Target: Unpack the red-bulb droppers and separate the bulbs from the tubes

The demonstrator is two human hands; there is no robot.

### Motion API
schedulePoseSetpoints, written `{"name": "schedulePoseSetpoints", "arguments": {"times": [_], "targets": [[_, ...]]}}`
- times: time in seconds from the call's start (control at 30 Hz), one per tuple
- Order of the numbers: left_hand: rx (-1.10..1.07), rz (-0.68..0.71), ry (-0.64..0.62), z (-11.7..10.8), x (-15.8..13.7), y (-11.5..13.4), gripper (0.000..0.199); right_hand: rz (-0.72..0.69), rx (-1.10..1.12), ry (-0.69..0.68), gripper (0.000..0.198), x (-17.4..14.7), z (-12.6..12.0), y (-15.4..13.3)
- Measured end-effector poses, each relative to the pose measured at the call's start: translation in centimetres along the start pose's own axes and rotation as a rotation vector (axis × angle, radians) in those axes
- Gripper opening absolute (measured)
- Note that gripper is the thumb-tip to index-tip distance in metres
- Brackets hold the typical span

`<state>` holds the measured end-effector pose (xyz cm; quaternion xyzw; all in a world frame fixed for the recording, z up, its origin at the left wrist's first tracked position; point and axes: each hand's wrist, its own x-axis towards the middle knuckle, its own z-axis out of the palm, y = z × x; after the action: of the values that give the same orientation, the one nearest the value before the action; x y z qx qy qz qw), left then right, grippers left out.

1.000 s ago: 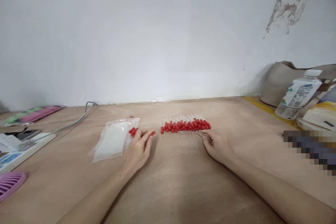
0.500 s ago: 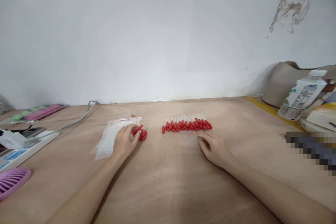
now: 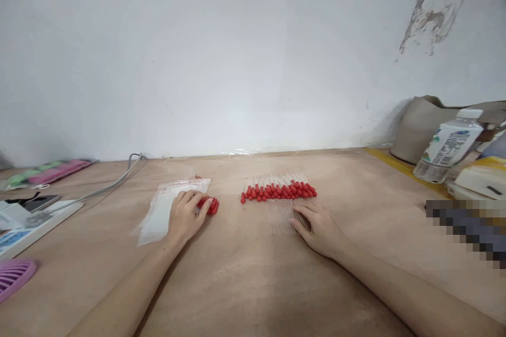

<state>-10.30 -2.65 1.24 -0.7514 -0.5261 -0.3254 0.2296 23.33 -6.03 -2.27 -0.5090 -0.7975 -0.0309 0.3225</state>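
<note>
Small red rubber bulbs (image 3: 214, 206) lie in a little pile, and my left hand (image 3: 186, 216) is curled over it, thumb and fingers around some of them. That hand partly covers a stack of clear plastic zip bags (image 3: 158, 216). To the right, my right hand (image 3: 319, 227) rests with thumb and forefinger apart at the right end of a row of thin clear tubes (image 3: 278, 217), touching them. Just beyond the row lie many droppers (image 3: 279, 191), their red bulbs toward me and clear stems pointing to the wall.
At the left are a power strip (image 3: 59, 216) with a grey cable (image 3: 118, 181), a phone (image 3: 43, 202), a pink-and-green packet (image 3: 51, 171) and a purple slotted object (image 3: 16, 276). On the right stand a plastic bottle (image 3: 450, 145) and a grey-beige container (image 3: 413, 129).
The red bulb that stuck up at my left fingertips is now down with the pile. My right thumb and forefinger have spread and shifted slightly left over the tubes. The whole view moved a little.
</note>
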Motion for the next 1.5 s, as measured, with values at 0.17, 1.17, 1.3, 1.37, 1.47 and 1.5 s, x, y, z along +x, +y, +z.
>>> {"name": "schedulePoseSetpoints", "arguments": {"times": [0.17,1.17,1.3,1.37,1.47,1.5], "targets": [[-0.004,0.041,0.016,0.2,-0.5,3.3,0.018,0.007,0.029,-0.038,0.028,0.0,-0.1,-0.1],[0.042,-0.061,-0.152,3.6,2.1,8.0,0.023,0.007,0.016,-0.056,0.029,0.3,0.1,0.1],[0.053,-0.092,-0.106,2.4,1.1,7.7,0.022,0.06,0.091,-0.038,0.029,0.2,0.0,0.3],[0.026,-0.079,-0.092,1.5,0.2,7.4,0.021,0.096,0.127,-0.03,0.031,0.2,0.0,0.4],[-0.109,0.034,-0.117,0.2,-1.3,7.1,0.018,0.129,0.167,0.016,0.033,0.2,-0.1,0.4],[-0.16,0.084,-0.135,-0.2,-1.7,7.1,0.017,0.117,0.185,0.047,0.035,0.2,-0.2,0.4]]}}
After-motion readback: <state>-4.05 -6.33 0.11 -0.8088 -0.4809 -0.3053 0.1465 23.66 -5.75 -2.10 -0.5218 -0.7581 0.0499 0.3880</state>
